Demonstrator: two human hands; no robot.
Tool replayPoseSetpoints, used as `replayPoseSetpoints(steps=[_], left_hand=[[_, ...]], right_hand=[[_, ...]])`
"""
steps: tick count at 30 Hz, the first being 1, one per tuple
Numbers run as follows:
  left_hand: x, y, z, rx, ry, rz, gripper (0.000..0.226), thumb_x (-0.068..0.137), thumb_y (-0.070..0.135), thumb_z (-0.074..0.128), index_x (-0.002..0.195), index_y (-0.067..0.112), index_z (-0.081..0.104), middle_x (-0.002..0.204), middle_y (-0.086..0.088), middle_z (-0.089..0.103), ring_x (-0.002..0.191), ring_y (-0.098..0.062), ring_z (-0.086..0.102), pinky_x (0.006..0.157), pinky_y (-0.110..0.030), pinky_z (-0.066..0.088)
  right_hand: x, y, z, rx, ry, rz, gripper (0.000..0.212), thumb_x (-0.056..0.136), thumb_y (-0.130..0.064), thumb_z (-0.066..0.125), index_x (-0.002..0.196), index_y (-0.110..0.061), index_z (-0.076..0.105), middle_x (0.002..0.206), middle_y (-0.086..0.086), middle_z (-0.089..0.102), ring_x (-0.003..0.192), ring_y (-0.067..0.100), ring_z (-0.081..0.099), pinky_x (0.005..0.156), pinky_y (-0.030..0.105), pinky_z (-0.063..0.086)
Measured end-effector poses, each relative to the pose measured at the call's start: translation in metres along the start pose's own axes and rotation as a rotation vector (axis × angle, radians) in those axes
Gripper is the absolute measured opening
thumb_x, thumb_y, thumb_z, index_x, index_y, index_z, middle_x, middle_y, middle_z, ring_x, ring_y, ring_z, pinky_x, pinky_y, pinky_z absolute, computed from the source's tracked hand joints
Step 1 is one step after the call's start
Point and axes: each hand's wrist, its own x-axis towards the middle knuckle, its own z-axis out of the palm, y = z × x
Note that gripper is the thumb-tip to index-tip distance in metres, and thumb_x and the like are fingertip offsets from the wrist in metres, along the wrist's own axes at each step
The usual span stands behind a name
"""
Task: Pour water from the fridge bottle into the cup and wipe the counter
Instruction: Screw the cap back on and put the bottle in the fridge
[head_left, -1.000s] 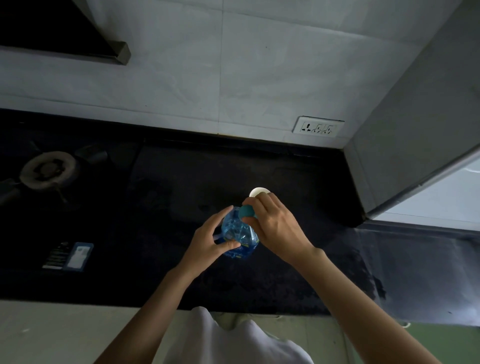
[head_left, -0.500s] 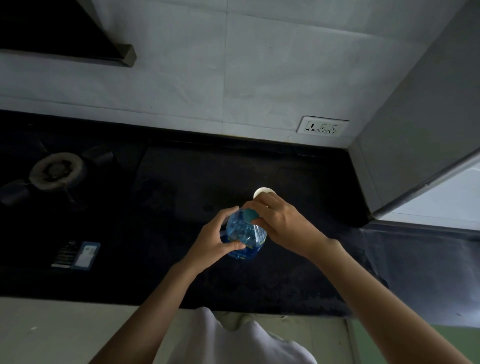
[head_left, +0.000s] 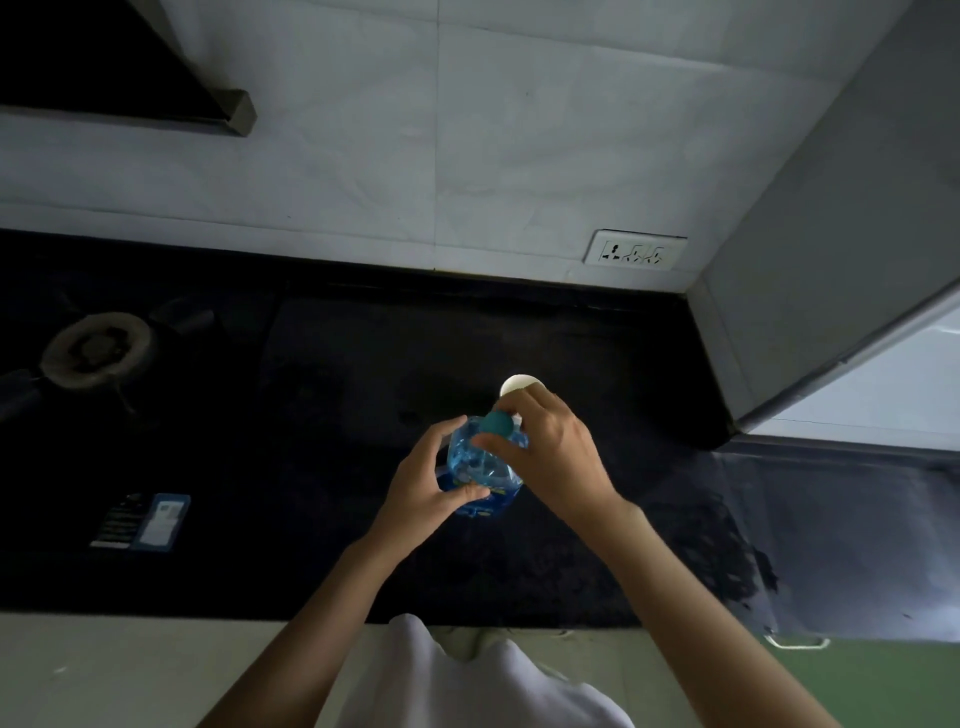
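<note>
A clear blue plastic water bottle (head_left: 480, 470) stands upright on the dark counter (head_left: 363, 364), seen from above. My left hand (head_left: 434, 480) grips its body from the left. My right hand (head_left: 550, 452) pinches the teal cap (head_left: 497, 422) at the bottle's top between thumb and fingers. Just behind my right hand, a white cup (head_left: 519, 384) shows only part of its rim; the remainder is hidden by my fingers.
A gas burner (head_left: 96, 349) sits at the counter's left. A small dark and blue packet (head_left: 143, 522) lies near the front left. A wall socket (head_left: 636, 254) is on the tiled backsplash. A grey fridge (head_left: 831, 260) stands to the right.
My right hand has turned on the cap, so more of the teal top shows. Both hands and the bottle stay in the same place on the counter.
</note>
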Motion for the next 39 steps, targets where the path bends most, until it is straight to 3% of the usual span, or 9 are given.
replayPoseSetpoints(steps=[3, 9, 14, 19, 24, 28, 33, 36, 39], left_hand=[[0.002, 0.0, -0.002, 0.009, -0.014, -0.003, 0.076, 0.071, 0.015, 0.084, 0.134, 0.031, 0.044, 0.134, 0.014, 0.05, 0.124, 0.003, 0.046, 0.096, -0.021, 0.048], [0.003, -0.002, -0.003, 0.003, -0.021, -0.002, 0.076, 0.073, 0.013, 0.082, 0.132, 0.038, 0.042, 0.135, 0.014, 0.049, 0.125, 0.002, 0.046, 0.095, -0.019, 0.048], [0.001, -0.004, 0.002, 0.028, 0.008, 0.009, 0.076, 0.074, 0.016, 0.082, 0.136, 0.034, 0.041, 0.135, 0.016, 0.049, 0.125, -0.002, 0.048, 0.099, -0.027, 0.048], [-0.001, -0.005, 0.004, 0.033, 0.021, 0.002, 0.077, 0.073, 0.016, 0.082, 0.137, 0.03, 0.041, 0.135, 0.019, 0.048, 0.125, -0.002, 0.048, 0.1, -0.035, 0.049], [0.002, -0.003, 0.001, 0.042, 0.0, 0.001, 0.076, 0.073, 0.017, 0.083, 0.136, 0.03, 0.042, 0.136, 0.018, 0.047, 0.128, 0.0, 0.044, 0.101, -0.034, 0.048], [0.002, -0.003, -0.001, 0.036, -0.011, 0.0, 0.076, 0.072, 0.015, 0.083, 0.135, 0.029, 0.042, 0.136, 0.018, 0.046, 0.128, -0.001, 0.044, 0.101, -0.036, 0.049], [0.002, -0.004, 0.0, 0.043, 0.002, -0.012, 0.077, 0.073, 0.017, 0.082, 0.136, 0.034, 0.041, 0.135, 0.019, 0.047, 0.127, -0.002, 0.046, 0.101, -0.038, 0.048], [0.001, -0.005, 0.002, 0.065, 0.014, -0.008, 0.077, 0.074, 0.019, 0.081, 0.137, 0.034, 0.039, 0.135, 0.02, 0.047, 0.125, -0.003, 0.049, 0.1, -0.039, 0.049], [0.001, -0.005, 0.002, 0.077, 0.017, -0.001, 0.077, 0.075, 0.021, 0.079, 0.139, 0.032, 0.038, 0.136, 0.019, 0.046, 0.125, -0.003, 0.048, 0.1, -0.038, 0.049]], right_hand=[[0.007, 0.012, -0.017, 0.058, -0.2, -0.197, 0.04, 0.087, -0.02, 0.069, 0.126, -0.016, 0.06, 0.118, -0.003, 0.058, 0.095, 0.007, 0.058, 0.081, 0.033, 0.056], [0.018, 0.02, -0.017, -0.043, -0.236, -0.375, 0.032, 0.088, -0.017, 0.066, 0.119, -0.01, 0.06, 0.106, 0.003, 0.056, 0.086, 0.017, 0.059, 0.069, 0.039, 0.057], [0.009, 0.019, -0.004, -0.115, -0.064, -0.323, 0.031, 0.087, -0.03, 0.067, 0.106, -0.007, 0.061, 0.098, 0.004, 0.059, 0.077, 0.018, 0.061, 0.063, 0.034, 0.057], [-0.003, 0.007, 0.009, -0.071, 0.104, -0.087, 0.045, 0.082, -0.052, 0.058, 0.095, -0.009, 0.063, 0.087, 0.002, 0.061, 0.064, 0.016, 0.061, 0.049, 0.028, 0.053], [0.009, 0.018, -0.014, 0.075, -0.189, -0.231, 0.04, 0.087, -0.024, 0.068, 0.126, -0.015, 0.06, 0.119, -0.001, 0.056, 0.103, 0.015, 0.06, 0.083, 0.035, 0.056], [0.025, 0.026, -0.024, 0.034, -0.34, -0.356, 0.039, 0.089, -0.018, 0.066, 0.128, -0.018, 0.059, 0.112, -0.003, 0.057, 0.097, 0.008, 0.055, 0.082, 0.036, 0.055], [0.018, 0.028, -0.012, -0.008, -0.225, -0.391, 0.034, 0.091, -0.03, 0.058, 0.121, -0.012, 0.059, 0.105, 0.001, 0.057, 0.088, 0.016, 0.059, 0.071, 0.037, 0.057], [0.006, 0.022, -0.001, -0.054, -0.062, -0.331, 0.034, 0.091, -0.033, 0.055, 0.114, -0.008, 0.061, 0.096, 0.002, 0.057, 0.08, 0.016, 0.058, 0.066, 0.034, 0.057], [-0.005, 0.007, 0.015, -0.09, 0.114, -0.181, 0.027, 0.088, -0.026, 0.065, 0.107, -0.006, 0.064, 0.091, 0.004, 0.057, 0.075, 0.018, 0.059, 0.062, 0.031, 0.056]])
